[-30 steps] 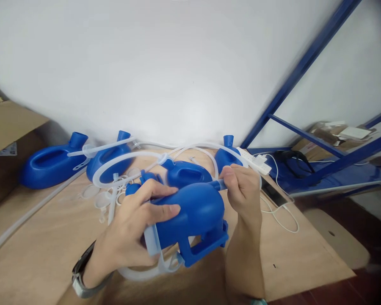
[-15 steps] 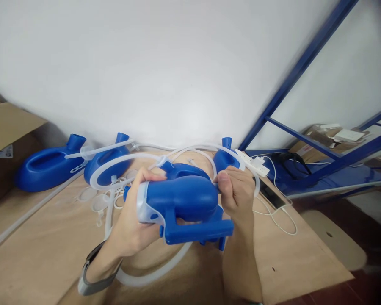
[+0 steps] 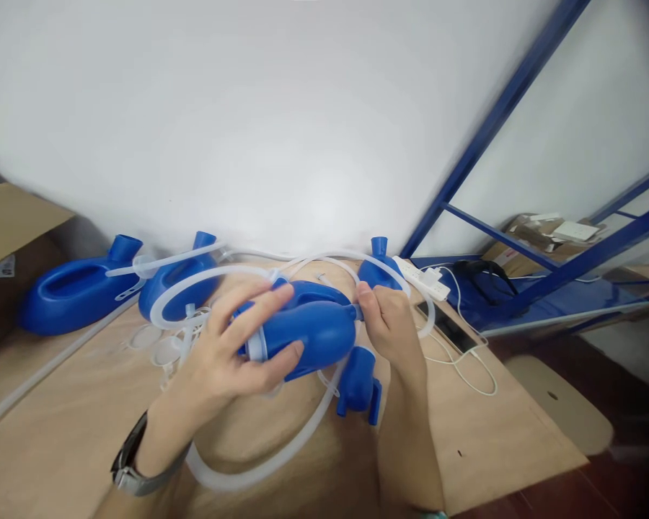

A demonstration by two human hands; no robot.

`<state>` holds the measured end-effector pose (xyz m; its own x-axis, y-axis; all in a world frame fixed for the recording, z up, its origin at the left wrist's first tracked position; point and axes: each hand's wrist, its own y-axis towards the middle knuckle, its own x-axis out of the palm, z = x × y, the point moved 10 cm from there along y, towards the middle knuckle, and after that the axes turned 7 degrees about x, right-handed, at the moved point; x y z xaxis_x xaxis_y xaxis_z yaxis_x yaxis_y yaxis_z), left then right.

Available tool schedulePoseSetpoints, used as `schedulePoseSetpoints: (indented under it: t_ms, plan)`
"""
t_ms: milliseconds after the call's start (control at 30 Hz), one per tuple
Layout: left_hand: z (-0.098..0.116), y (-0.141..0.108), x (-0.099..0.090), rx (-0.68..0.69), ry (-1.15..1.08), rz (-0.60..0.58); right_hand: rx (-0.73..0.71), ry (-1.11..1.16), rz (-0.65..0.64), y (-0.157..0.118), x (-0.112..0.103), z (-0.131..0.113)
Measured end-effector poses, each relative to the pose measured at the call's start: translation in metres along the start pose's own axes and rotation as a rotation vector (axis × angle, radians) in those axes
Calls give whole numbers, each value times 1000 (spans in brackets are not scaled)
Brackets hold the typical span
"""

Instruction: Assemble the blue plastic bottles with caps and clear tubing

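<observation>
A blue plastic urinal bottle point(image 3: 316, 331) lies sideways between my hands above the table. My left hand point(image 3: 232, 346) is wrapped around its left end, fingers over the top and thumb along the near side, next to a translucent white cap point(image 3: 257, 346). My right hand point(image 3: 386, 317) is closed in a fist at the narrow stub point(image 3: 358, 311) on the bottle's right end; the inside of the fist is hidden. Just behind lies another blue bottle point(image 3: 319, 290). A small blue piece with prongs point(image 3: 358, 382) rests below my right hand. A translucent hose point(image 3: 265, 465) loops around in front.
More blue bottles point(image 3: 78, 288) stand along the wall at left, another point(image 3: 379, 267) behind my right hand. Clear caps point(image 3: 166, 351) lie left. A phone point(image 3: 451, 328), a power strip point(image 3: 422, 277) and white cables are at right. A cardboard box point(image 3: 21, 223) borders the left side.
The held bottle has rolled, so its handle no longer faces me. My left hand has shifted its grip over the top of the bottle. The small pronged piece is now uncovered.
</observation>
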<state>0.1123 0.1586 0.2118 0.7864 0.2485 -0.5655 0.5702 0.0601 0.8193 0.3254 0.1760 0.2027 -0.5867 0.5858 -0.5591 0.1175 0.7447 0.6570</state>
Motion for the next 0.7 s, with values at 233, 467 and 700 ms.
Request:
schedulePoseSetpoints:
  t_ms: [233,467,700]
  plan:
    - [-57,-45,16,-476,-504,-312,28,-161,245,-2,-9,-8]
    - [-67,-55,49,-757,-764,-188,-137,-299,344,-8,-7,-35]
    - [-50,-23,14,-441,-251,78,-96,-202,301,-12,-15,-41]
